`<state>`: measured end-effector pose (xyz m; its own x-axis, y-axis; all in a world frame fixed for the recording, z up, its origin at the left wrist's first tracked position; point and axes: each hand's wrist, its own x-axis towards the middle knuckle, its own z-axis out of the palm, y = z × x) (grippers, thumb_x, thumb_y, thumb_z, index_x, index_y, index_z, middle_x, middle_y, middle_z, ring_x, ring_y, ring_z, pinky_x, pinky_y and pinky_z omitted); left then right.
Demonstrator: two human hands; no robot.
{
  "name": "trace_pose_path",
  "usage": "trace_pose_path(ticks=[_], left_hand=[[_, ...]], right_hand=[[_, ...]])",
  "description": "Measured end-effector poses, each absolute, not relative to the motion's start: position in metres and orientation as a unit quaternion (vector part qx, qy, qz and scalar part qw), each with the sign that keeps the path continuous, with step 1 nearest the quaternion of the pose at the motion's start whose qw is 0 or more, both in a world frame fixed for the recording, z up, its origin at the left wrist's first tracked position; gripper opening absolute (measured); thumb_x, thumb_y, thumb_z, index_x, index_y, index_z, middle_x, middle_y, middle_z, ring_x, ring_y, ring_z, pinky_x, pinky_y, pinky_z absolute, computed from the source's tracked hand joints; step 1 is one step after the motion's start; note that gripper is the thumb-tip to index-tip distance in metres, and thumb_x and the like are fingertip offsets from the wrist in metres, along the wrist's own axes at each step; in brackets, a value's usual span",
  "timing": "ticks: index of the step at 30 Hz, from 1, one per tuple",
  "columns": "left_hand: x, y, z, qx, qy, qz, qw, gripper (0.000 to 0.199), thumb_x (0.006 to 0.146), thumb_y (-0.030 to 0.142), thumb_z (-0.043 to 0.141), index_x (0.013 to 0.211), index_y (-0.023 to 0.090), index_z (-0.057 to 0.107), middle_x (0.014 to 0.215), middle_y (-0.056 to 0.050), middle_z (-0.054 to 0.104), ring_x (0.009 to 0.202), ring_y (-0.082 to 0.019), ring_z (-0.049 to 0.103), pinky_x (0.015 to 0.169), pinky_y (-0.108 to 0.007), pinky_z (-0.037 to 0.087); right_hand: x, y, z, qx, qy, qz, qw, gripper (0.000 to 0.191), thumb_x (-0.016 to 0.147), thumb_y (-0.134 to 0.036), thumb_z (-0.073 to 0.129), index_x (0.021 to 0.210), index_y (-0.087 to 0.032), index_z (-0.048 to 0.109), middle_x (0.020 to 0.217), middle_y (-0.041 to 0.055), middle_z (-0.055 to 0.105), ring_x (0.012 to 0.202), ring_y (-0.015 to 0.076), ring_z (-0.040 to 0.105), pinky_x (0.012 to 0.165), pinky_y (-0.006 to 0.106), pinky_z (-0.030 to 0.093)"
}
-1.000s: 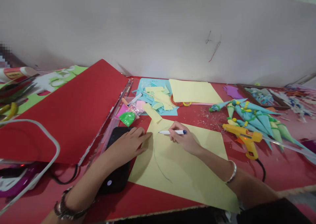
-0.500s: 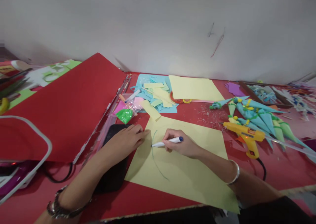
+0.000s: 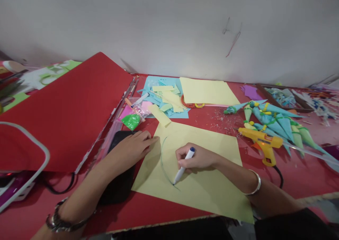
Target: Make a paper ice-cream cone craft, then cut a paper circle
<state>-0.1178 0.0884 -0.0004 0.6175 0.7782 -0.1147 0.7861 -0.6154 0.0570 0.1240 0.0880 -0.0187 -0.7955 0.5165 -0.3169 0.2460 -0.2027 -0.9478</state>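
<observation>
A pale yellow sheet (image 3: 212, 187) lies on the red table, its near right corner over the front edge. My right hand (image 3: 194, 158) is closed around a white marker (image 3: 183, 167) with a blue end, its tip touching the lower part of a curved dark line (image 3: 162, 160) on the sheet. At the sheet's left edge rests my left hand (image 3: 137, 144), palm down with fingers apart, holding nothing. Beneath my left wrist and forearm is a black phone-like slab (image 3: 119, 187), partly hidden.
Blue and yellow paper scraps (image 3: 169, 99) lie behind the sheet, beside a yellow stack (image 3: 209, 91). To the right are a yellow glue gun (image 3: 265, 144) and several paper cones (image 3: 278, 127). A large red board (image 3: 79, 109) and a white cable (image 3: 34, 134) occupy the left.
My right hand has tilted the marker more upright and moved its tip down and right along the curve. My left hand remains at the sheet's edge. The view has shifted slightly.
</observation>
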Motion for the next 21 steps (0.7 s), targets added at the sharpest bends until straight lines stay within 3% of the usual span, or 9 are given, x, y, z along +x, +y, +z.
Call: trace_pose_path(ticks=[3, 6, 11, 16, 21], left_hand=[[-0.1184, 0.0886, -0.0021, 0.897, 0.438, -0.035, 0.054, 0.035, 0.086, 0.018, 0.037, 0.118, 0.019, 0.053, 0.087, -0.007, 0.054, 0.08, -0.018, 0.052, 0.07, -0.03, 0.042], [-0.1191, 0.0887, -0.0032, 0.898, 0.435, -0.034, 0.053, 0.035, 0.086, 0.018, 0.037, 0.118, 0.019, 0.053, 0.089, -0.006, 0.054, 0.08, -0.018, 0.052, 0.07, -0.03, 0.042], [-0.1187, 0.0891, -0.0029, 0.897, 0.436, -0.046, 0.056, 0.034, 0.086, 0.018, 0.038, 0.118, 0.019, 0.052, 0.089, -0.007, 0.054, 0.08, -0.018, 0.052, 0.07, -0.03, 0.042], [-0.1188, 0.0898, -0.0029, 0.901, 0.43, -0.03, 0.055, 0.034, 0.087, 0.021, 0.037, 0.117, 0.019, 0.053, 0.085, -0.006, 0.054, 0.078, -0.017, 0.052, 0.068, -0.028, 0.042], [-0.1203, 0.0907, -0.0039, 0.9, 0.431, -0.014, 0.069, 0.035, 0.087, 0.023, 0.035, 0.117, 0.018, 0.054, 0.084, -0.006, 0.054, 0.077, -0.017, 0.052, 0.066, -0.028, 0.042]], right_hand=[[0.1275, 0.0919, -0.0165, -0.273, -0.64, 0.715, 0.068, 0.016, 0.075, -0.017, 0.049, 0.059, -0.014, 0.054, 0.042, -0.008, 0.045, 0.034, 0.0026, 0.037, 0.033, 0.013, 0.027], [0.1285, 0.0939, -0.0167, -0.27, -0.65, 0.704, 0.099, 0.025, 0.077, -0.016, 0.047, 0.053, -0.013, 0.052, 0.043, -0.0066, 0.044, 0.037, 0.0025, 0.037, 0.035, 0.013, 0.026], [0.126, 0.093, -0.0211, -0.293, -0.601, 0.722, 0.179, 0.023, 0.082, -0.029, 0.049, 0.07, -0.012, 0.06, 0.051, -0.0022, 0.055, 0.046, 0.0057, 0.051, 0.042, 0.014, 0.037], [0.1231, 0.0895, -0.0231, -0.3, -0.599, 0.728, 0.148, 0.02, 0.079, -0.032, 0.056, 0.076, -0.013, 0.063, 0.06, 0.0003, 0.061, 0.054, 0.0078, 0.056, 0.049, 0.018, 0.046], [0.1238, 0.0887, -0.0209, -0.287, -0.632, 0.708, 0.13, 0.016, 0.078, -0.024, 0.053, 0.072, -0.013, 0.063, 0.054, -0.0028, 0.057, 0.048, 0.0059, 0.053, 0.047, 0.016, 0.042]])
